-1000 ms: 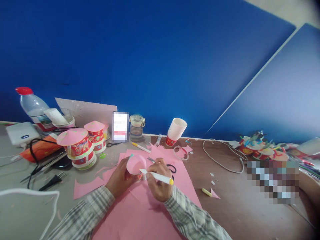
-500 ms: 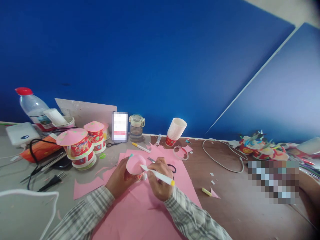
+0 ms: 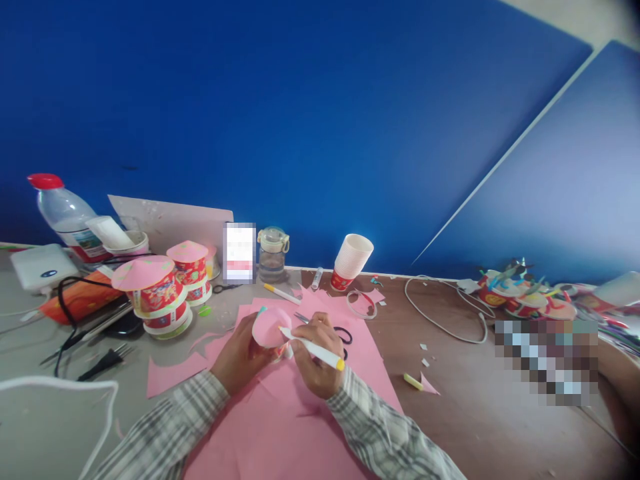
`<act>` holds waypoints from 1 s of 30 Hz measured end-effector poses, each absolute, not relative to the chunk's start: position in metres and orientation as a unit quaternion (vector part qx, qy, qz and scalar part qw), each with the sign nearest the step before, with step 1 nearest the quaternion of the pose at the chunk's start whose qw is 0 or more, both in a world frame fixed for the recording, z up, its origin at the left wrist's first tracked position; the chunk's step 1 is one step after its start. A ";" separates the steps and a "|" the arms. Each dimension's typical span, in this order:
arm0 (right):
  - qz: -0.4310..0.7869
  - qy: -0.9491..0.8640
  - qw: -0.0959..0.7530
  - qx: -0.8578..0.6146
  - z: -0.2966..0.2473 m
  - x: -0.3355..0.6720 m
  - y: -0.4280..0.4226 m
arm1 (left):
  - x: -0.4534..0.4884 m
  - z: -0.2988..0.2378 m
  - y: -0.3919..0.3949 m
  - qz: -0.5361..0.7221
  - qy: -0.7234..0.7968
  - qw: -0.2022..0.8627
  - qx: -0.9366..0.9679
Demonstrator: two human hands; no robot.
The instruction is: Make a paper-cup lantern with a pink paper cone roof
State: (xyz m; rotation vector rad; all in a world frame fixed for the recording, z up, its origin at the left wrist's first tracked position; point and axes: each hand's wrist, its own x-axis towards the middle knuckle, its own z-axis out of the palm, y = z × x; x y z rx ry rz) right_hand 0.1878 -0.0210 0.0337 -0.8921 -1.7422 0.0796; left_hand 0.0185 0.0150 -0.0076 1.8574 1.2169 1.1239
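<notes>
My left hand (image 3: pixel 245 360) wraps round a small paper-cup model with a pink paper cone top (image 3: pixel 267 327), tilted so the cone faces up. Little of the cup body beneath is visible. In my right hand (image 3: pixel 320 377) a white marker (image 3: pixel 323 353) with a yellow end is pinched, its tip at the right side of the cone. Beneath and beside that hand lie scissors with black handles (image 3: pixel 344 333), partly covered. Under both hands spread large pink paper sheets (image 3: pixel 300 440).
Finished cup models with pink roofs (image 3: pixel 150 273) stand at left, near a bottle (image 3: pixel 65 207) and cables. Behind are a water jar (image 3: pixel 273 257), another marker (image 3: pixel 281 293) and stacked paper cups (image 3: pixel 353 260). At right, another person's arm (image 3: pixel 617 380) shows beside decorated cups (image 3: pixel 525 297).
The marker's yellow end has shifted slightly left and down, with its tip still at the cone. My left hand keeps its hold on the model.
</notes>
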 end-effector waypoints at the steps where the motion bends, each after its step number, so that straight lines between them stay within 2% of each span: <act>1: 0.031 -0.738 0.559 -0.378 0.034 0.188 -0.021 | 0.018 -0.008 0.015 0.426 0.464 0.320 0.708; 30: 0.039 -0.738 0.557 -0.379 0.039 0.185 -0.026 | 0.018 -0.006 0.015 0.424 0.458 0.314 0.715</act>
